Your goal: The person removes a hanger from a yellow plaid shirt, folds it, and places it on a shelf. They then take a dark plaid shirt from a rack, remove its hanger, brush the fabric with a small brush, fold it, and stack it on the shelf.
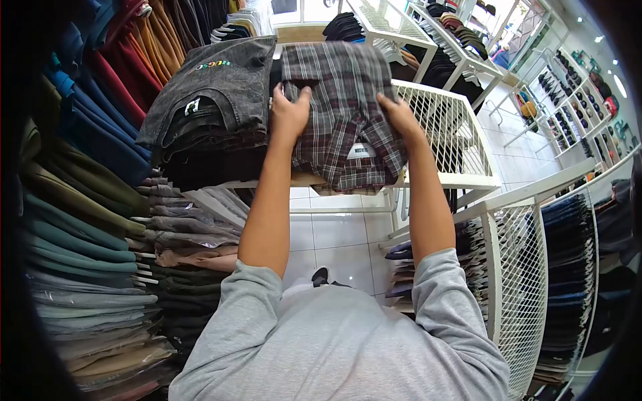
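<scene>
A folded plaid shirt [334,90] in grey, black and dark red lies on a stack at the white rack's top, its collar and white label toward me. My left hand [289,113] grips the shirt's left edge, thumb on top and the other fingers partly hidden. At the right edge, my right hand [401,120] holds the same shirt, its fingers mostly hidden beneath the cloth. Just left of the plaid shirt, a pile of folded dark grey washed shirts [227,87] has small coloured lettering on the top one.
The white mesh rack top [448,127] extends to the right of the shirt. Hanging clothes [87,254] line the left side. A mesh panel [518,267] stands at lower right beside more garments [565,267]. Tiled floor [341,234] shows below the rack.
</scene>
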### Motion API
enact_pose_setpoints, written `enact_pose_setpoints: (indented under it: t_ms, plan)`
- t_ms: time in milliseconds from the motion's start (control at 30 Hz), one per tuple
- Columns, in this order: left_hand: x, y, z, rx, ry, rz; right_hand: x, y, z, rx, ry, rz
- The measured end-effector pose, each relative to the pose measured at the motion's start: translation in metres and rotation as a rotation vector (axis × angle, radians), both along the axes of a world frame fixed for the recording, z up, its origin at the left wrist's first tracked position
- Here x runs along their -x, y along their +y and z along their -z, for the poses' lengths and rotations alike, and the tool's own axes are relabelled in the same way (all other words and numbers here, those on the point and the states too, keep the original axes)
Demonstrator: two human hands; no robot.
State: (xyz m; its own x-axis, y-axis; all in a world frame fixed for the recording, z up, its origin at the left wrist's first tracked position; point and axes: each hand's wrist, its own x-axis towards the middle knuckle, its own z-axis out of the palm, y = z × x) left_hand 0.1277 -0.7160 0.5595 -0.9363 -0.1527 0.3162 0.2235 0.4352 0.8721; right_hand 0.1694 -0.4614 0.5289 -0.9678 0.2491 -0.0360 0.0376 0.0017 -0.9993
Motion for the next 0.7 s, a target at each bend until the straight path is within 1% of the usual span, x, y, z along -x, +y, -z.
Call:
enact_pose_setpoints:
  t_ms: [33, 67, 100, 133, 167, 200, 233, 267, 300, 367, 400, 433, 500, 533, 567, 633, 667, 700]
  plan:
    - [-0.012, 0.001, 0.002, 0.171, -0.039, -0.041, 0.010, 0.007, 0.017, -0.064, -0.064, -0.026]
    - [-0.023, 0.002, 0.000, 0.211, -0.039, -0.018, 0.009, 0.010, 0.022, -0.074, -0.178, -0.103]
    - [-0.032, 0.002, -0.001, 0.253, -0.040, 0.008, -0.022, -0.012, -0.014, -0.172, -0.220, 0.014]
    - [-0.043, 0.001, 0.002, 0.365, 0.021, -0.005, -0.027, -0.011, -0.012, -0.196, -0.218, 0.032]
    - [-0.054, 0.000, 0.001, 0.366, 0.022, -0.003, -0.031, -0.006, -0.009, -0.218, -0.218, 0.050]
    - [-0.063, -0.001, -0.002, 0.455, -0.028, 0.011, -0.035, 0.001, -0.002, -0.214, -0.219, 0.054]
    - [-0.068, -0.002, -0.002, 0.541, -0.084, 0.023, -0.040, 0.008, 0.007, -0.250, -0.168, -0.026]
    - [-0.068, -0.003, 0.003, 0.575, -0.032, -0.011, -0.044, 0.012, 0.017, -0.284, -0.120, -0.109]
    - [-0.069, -0.003, 0.003, 0.577, -0.042, -0.009, -0.052, 0.008, 0.017, -0.282, -0.129, -0.111]
    - [-0.068, -0.004, -0.002, 0.595, 0.077, -0.018, -0.065, 0.004, 0.009, -0.225, 0.004, -0.050]
    - [-0.066, -0.004, 0.000, 0.609, 0.112, -0.026, -0.074, -0.007, 0.000, -0.323, 0.025, 0.028]
    - [-0.062, -0.005, 0.007, 0.608, 0.117, -0.025, -0.075, -0.013, 0.009, -0.377, 0.050, 0.094]
    - [-0.059, -0.008, 0.017, 0.640, 0.107, -0.023, -0.074, -0.017, 0.029, -0.474, 0.033, 0.025]
    - [-0.061, -0.008, 0.018, 0.640, 0.052, -0.007, -0.075, -0.020, 0.035, -0.468, 0.033, 0.070]
    - [-0.062, -0.008, 0.015, 0.639, 0.055, -0.007, -0.077, -0.017, 0.036, -0.469, 0.035, 0.072]
    - [-0.069, -0.006, 0.011, 0.578, -0.014, 0.011, -0.089, -0.022, 0.012, -0.605, -0.068, 0.072]
    - [-0.075, -0.006, 0.013, 0.579, -0.015, 0.012, -0.082, -0.010, 0.024, -0.607, -0.125, 0.055]
    - [-0.080, -0.004, 0.014, 0.679, 0.203, -0.035, -0.081, -0.011, 0.014, -0.608, -0.118, 0.058]
